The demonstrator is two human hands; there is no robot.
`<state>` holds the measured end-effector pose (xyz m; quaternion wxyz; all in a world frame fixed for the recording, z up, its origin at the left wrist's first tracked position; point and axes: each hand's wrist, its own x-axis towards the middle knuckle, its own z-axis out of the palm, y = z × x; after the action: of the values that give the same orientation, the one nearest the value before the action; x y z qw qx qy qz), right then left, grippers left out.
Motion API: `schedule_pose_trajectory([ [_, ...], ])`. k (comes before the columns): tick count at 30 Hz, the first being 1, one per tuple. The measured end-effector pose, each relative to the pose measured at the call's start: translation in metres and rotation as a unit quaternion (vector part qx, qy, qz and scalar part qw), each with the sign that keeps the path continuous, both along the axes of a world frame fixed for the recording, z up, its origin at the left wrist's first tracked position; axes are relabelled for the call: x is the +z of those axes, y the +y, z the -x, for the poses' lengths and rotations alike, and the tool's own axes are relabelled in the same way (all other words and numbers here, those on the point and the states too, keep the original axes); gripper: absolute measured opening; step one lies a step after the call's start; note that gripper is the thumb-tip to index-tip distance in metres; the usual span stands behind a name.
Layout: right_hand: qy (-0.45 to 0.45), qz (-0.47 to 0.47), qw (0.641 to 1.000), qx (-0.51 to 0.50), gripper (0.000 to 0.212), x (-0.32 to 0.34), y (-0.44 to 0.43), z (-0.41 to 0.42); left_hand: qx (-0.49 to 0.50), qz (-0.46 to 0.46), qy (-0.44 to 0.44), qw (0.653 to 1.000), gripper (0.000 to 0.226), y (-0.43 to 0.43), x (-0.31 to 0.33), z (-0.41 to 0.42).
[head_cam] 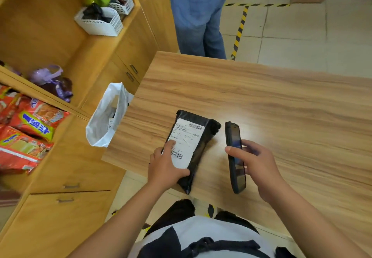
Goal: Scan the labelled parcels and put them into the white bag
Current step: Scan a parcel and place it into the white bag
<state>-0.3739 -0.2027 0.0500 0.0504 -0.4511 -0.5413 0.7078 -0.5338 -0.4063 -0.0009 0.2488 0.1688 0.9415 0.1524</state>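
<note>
At the near edge of the table [281,96], the left hand [167,166] holds the near end of the black parcel [201,137], likely to keep it still with its white label [186,140] facing up. Just to its right, the right hand [256,164] is wrapped round the dark scanner [233,137], kept close so it can read the label's bars. Farther off, by the table's left edge, the white bag [104,121] stands open, ready for the parcel.

I see a black parcel [204,141] in crinkled, faintly glossy plastic film, its white paper label [185,141] matt. The dark handheld scanner [238,169] has a glossy screen. The light wood-grain table [281,100] looks smooth; the thin white plastic bag [102,121], slightly translucent.
</note>
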Motion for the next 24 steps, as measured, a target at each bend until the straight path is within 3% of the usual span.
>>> schedule_pose_trajectory([
  [4, 0.011, 0.002, 1.000, 0.012, 0.089, 0.000, -0.012, 0.027, 0.111, -0.064, 0.007, 0.992, 0.104, -0.042, 0.015, 0.054],
  [9, 0.012, -0.008, 1.000, 0.010, 0.060, -0.001, -0.034, 0.070, 0.177, -0.083, 0.029, 0.980, 0.106, -0.080, 0.016, 0.140],
  [16, -0.003, -0.032, 0.999, -0.016, 0.043, 0.004, -0.091, 0.153, 0.226, -0.119, 0.015, 0.967, 0.100, -0.139, -0.004, 0.274],
  [20, -0.023, -0.047, 0.998, -0.018, 0.054, 0.007, -0.125, 0.201, 0.271, -0.125, -0.052, 0.953, 0.100, -0.181, -0.024, 0.339],
  [24, -0.034, -0.060, 0.997, -0.021, 0.053, 0.014, -0.151, 0.235, 0.285, -0.167, -0.149, 0.932, 0.089, -0.209, -0.049, 0.380],
])
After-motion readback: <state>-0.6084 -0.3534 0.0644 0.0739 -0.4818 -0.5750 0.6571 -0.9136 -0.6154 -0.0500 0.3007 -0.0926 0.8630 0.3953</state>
